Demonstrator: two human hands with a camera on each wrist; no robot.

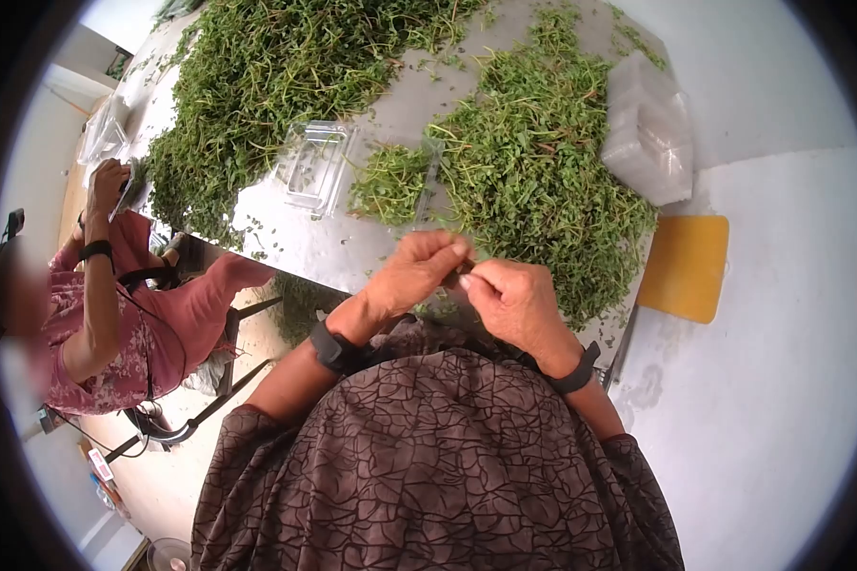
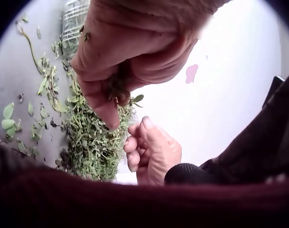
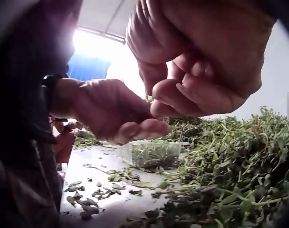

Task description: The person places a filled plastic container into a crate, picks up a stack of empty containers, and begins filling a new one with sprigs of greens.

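Both hands meet in front of the person's chest, above the table's near edge. My left hand [image 1: 414,271] curls its fingers around a small leafy green sprig [image 2: 118,90], with one leaf poking out below the fingers in the left wrist view. Thumb and forefinger of my right hand [image 1: 516,300] pinch together at the left fingertips, where a bit of green shows in the right wrist view. Just beyond the hands stands a clear plastic box [image 3: 151,154] partly filled with greens. To its right spreads a heap of leafy stems [image 1: 533,162].
A larger heap of greens [image 1: 267,86] covers the far left of the metal table [image 1: 338,252]. An open clear plastic box [image 1: 316,169] lies beside it. Stacked clear containers [image 1: 649,133] stand at right, above a yellow board [image 1: 686,266]. Another person [image 1: 114,314] sits at left.
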